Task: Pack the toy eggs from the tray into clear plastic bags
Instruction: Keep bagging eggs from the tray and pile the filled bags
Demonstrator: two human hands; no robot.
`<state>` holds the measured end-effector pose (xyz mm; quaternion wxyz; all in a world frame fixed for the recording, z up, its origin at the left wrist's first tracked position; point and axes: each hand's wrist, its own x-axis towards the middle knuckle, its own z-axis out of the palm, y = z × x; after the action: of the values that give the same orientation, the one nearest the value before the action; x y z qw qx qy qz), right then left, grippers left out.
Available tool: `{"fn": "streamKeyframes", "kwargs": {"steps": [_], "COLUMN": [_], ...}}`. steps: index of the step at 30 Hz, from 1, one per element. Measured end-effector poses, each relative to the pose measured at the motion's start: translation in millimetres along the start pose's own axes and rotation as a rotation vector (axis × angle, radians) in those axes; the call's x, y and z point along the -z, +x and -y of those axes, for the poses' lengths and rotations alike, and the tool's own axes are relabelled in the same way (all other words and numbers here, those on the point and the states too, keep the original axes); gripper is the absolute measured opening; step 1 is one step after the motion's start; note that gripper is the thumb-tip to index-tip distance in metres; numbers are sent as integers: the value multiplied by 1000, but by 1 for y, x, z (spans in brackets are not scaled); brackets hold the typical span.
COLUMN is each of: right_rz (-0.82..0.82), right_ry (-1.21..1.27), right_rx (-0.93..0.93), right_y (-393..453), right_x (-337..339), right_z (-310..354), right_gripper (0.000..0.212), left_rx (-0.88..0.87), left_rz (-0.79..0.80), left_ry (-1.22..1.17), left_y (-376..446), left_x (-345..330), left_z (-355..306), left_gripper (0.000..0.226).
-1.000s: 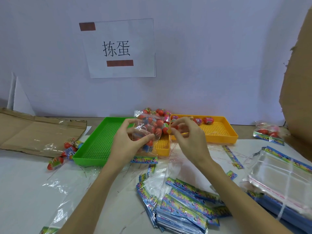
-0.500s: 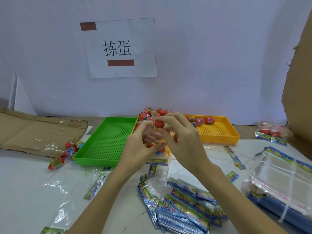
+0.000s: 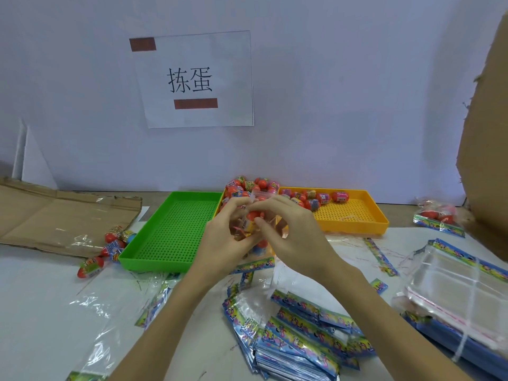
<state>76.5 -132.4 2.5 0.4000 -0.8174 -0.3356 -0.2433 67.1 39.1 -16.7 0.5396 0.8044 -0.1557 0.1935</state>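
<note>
While the work was kept within easy reach at the front of the table (image 3: 41, 303), the largest pieces were set along the back: a green tray (image 3: 176, 229), holding nothing, lay directly beside the yellow tray (image 3: 357, 218), in which the toy eggs (image 3: 310, 198) were heaped toward its left end, presumably so that they could be picked without stretching. Flattened cardboard (image 3: 63, 213) was left at the far left, with a few loose eggs (image 3: 110, 247) lying just beside it. A bundle of clear bags (image 3: 456, 287) was stacked at the right edge, and a pile of printed header cards (image 3: 299, 342) was spread nearer the body, both apparently staged as supplies. One filled bag (image 3: 437, 215) was set aside at the far right. Both hands were brought together over the seam between the trays: the clear plastic bag (image 3: 251, 226), already holding eggs, was gripped by the left hand (image 3: 228, 240), while its top was pinched by the right hand (image 3: 291, 229), probably for closing.
</note>
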Motion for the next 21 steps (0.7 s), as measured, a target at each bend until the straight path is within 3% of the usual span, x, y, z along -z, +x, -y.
{"fn": "streamKeyframes", "kwargs": {"steps": [14,18,21], "right_rz": [60,-4,-168], "right_ry": [17,165,318], "right_rx": [-43,-79,-137], "right_y": [0,3,5], "right_x": [-1,4,5], "right_z": [-5,1,5], "right_gripper": [13,10,16], "left_rx": [109,132,202], "left_rz": [68,201,74], "left_ry": [-135,-236,-250], "left_y": [0,2,4], "left_x": [0,9,17], "left_z": [-7,-6,-5], "left_gripper": [52,44,31]}}
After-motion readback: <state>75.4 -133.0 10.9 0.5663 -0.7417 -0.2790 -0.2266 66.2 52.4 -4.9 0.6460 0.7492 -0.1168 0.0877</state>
